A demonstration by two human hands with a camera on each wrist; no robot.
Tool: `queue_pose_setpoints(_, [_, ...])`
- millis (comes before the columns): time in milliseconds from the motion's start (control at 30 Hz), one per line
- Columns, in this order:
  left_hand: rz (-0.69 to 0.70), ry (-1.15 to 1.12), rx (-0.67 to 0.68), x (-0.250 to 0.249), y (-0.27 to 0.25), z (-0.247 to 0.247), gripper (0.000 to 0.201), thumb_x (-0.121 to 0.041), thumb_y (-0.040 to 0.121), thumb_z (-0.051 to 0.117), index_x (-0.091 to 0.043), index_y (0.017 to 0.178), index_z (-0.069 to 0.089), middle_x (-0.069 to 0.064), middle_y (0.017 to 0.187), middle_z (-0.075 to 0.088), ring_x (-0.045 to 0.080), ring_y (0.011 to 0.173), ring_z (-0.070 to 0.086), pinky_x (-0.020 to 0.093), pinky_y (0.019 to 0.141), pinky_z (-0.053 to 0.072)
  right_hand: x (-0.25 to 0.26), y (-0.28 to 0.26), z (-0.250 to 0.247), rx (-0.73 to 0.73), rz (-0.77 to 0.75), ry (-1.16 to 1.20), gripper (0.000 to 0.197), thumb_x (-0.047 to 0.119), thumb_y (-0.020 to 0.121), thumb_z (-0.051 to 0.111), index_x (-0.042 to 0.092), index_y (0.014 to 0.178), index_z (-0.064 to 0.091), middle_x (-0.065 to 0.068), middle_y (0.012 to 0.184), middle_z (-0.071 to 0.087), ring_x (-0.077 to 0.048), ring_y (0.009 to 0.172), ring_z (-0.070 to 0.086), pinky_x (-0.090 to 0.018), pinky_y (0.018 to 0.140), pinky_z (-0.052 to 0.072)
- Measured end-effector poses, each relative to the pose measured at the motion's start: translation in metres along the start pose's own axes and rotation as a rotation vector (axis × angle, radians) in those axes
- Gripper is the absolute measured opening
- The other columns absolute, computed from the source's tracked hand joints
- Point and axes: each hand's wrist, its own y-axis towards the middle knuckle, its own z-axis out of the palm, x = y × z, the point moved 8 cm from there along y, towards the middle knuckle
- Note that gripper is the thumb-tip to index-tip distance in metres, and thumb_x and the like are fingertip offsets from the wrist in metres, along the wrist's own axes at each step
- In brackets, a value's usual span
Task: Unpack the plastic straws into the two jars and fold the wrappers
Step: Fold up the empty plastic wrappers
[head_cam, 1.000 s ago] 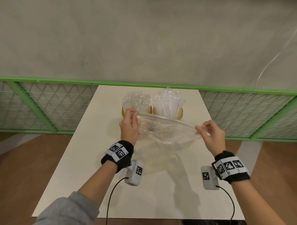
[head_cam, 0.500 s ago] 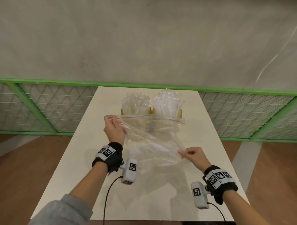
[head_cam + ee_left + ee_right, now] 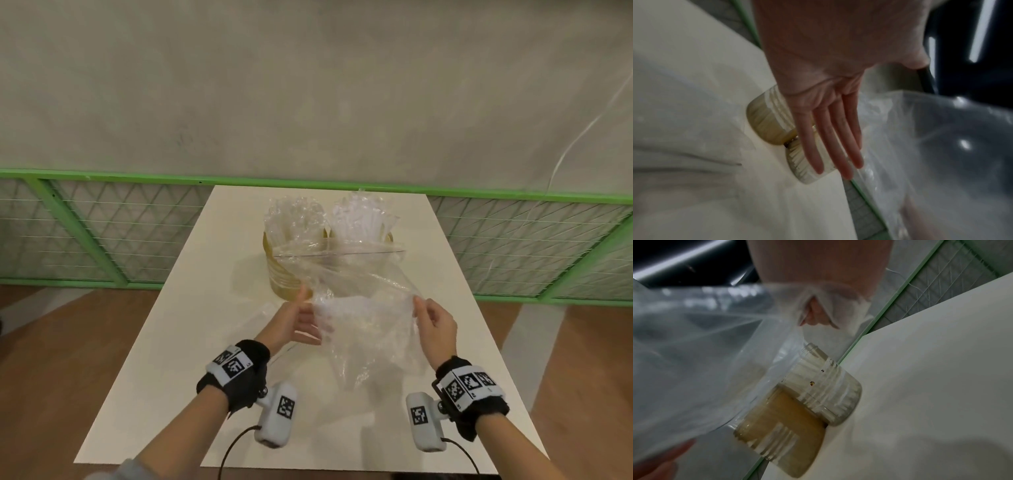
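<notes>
Straws [image 3: 359,219] already stand bunched in both jars at the far middle of the bench [image 3: 164,342], so the work in hand looks like the folding. The left jar [image 3: 287,274] and right jar [image 3: 387,238] sit touching each other, as the right wrist view shows plainly. In front of them a clear wrapper [image 3: 363,329] hangs in the air, its stiff top edge stretched just before the jar mouths and its crumpled lower part drooping toward the bench.

The right hand [image 3: 436,329] pinches a corner of the film between thumb and forefinger. The left hand [image 3: 298,320] is at the opposite side; the left wrist view shows its fingers [image 3: 830,138] long and straight, lying beside the film rather than curled round it (whether the thumb nips the edge I cannot tell).

A second flat wrapper [image 3: 263,318] seems to lie on the bench under the left hand, though it is faint.

What could go wrong, as I judge it: the film is slippery and light, so with only one firm pinch it may slide free or sag off square, giving a crooked fold. The top edge also hangs close to the straws, and a sweep forward could catch them and tip a jar.
</notes>
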Motion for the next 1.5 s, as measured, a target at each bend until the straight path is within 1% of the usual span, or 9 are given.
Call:
queue_pose_setpoints(200, [0.074,0.142,0.086,-0.002,-0.013,0.014,0.018,-0.006,0.09,0.054,-0.013,0.106,0.049,0.015,0.095,0.07,0.021,0.065,0.066,0.044,0.076,0.057,-0.002,-0.011,0.013,0.133,0.025,0.037,0.046,0.04,0.09,0.055,0.003,0.066,0.042,-0.002,0.059,0.036,-0.012,0.054,0.032,-0.02,0.049,0.028])
queue_pose_setpoints(367, [0.073,0.053,0.075,-0.004,-0.013,-0.003,0.08,0.008,0.091,0.043,-0.029,0.146,0.0,0.024,0.1,0.065,0.018,0.058,0.066,0.032,0.058,0.058,-0.002,-0.008,-0.001,0.128,-0.049,-0.154,0.057,0.054,0.08,0.058,0.006,0.054,0.041,0.0,0.05,0.035,-0.01,0.049,0.029,-0.019,0.05,0.025])
queue_pose_setpoints(467, [0.079,0.107,0.097,-0.004,-0.016,0.004,0.096,0.016,0.085,0.045,-0.035,0.145,-0.009,0.014,0.094,0.069,0.018,0.057,0.065,0.029,0.056,0.056,-0.022,-0.004,0.007,0.255,0.233,0.0,0.064,0.062,0.081,0.042,0.005,0.067,0.064,-0.001,0.054,0.052,-0.014,0.05,0.044,-0.02,0.049,0.034])
queue_pose_setpoints(600, [0.082,0.176,0.116,-0.011,-0.021,0.008,0.092,0.018,0.08,0.047,-0.046,0.133,0.007,0.011,0.09,0.07,0.014,0.049,0.059,0.022,0.049,0.05,-0.034,-0.01,0.037,0.524,0.516,0.049,0.054,0.054,0.096,0.03,0.013,0.099,0.066,-0.01,0.091,0.072,-0.023,0.077,0.066,-0.031,0.069,0.051])
queue_pose_setpoints(767, [0.069,0.262,0.16,-0.01,-0.023,0.015,0.092,0.019,0.078,0.045,-0.047,0.132,0.009,0.01,0.086,0.069,0.012,0.048,0.058,0.022,0.046,0.049,-0.02,-0.034,0.072,0.706,0.477,0.087,0.023,0.026,0.092,0.058,0.01,0.107,0.065,-0.006,0.085,0.066,-0.016,0.073,0.061,-0.028,0.069,0.054])
queue_pose_setpoints(967, [0.067,0.225,0.066,-0.004,-0.016,-0.016,0.087,0.016,0.08,0.044,-0.03,0.146,0.009,0.012,0.087,0.069,0.014,0.05,0.061,0.024,0.05,0.05,-0.021,-0.005,0.035,0.255,0.408,0.407,0.029,-0.005,0.08,0.067,0.013,0.098,0.054,0.005,0.058,0.061,-0.016,0.065,0.064,-0.025,0.054,0.049])
queue_pose_setpoints(1133, [0.078,0.231,-0.008,0.002,-0.006,-0.027,0.045,-0.006,0.09,0.053,-0.017,0.13,0.036,0.011,0.115,0.063,0.027,0.094,0.068,0.04,0.083,0.056,-0.01,0.003,0.025,0.117,0.251,0.477,0.036,-0.004,0.079,0.068,0.017,0.1,0.049,0.004,0.067,0.053,-0.006,0.054,0.056,-0.014,0.051,0.045])
queue_pose_setpoints(1267, [0.164,0.202,-0.225,-0.013,-0.003,-0.049,0.007,-0.018,0.09,0.059,-0.014,0.089,0.055,0.011,0.101,0.053,0.03,0.084,0.066,0.045,0.074,0.058,-0.003,0.006,0.01,0.054,0.251,0.628,0.039,0.014,0.071,0.078,0.023,0.099,0.052,0.0,0.078,0.061,-0.017,0.072,0.066,-0.027,0.065,0.051])
queue_pose_setpoints(1500, [0.227,0.077,-0.174,-0.011,0.002,-0.031,0.024,0.001,0.093,0.047,-0.009,0.114,0.054,0.002,0.104,0.059,0.014,0.09,0.059,0.031,0.078,0.057,-0.03,-0.011,0.042,0.441,0.553,0.306,0.028,0.029,0.091,0.058,0.008,0.106,0.066,-0.012,0.097,0.07,-0.028,0.083,0.052,-0.03,0.064,0.041])
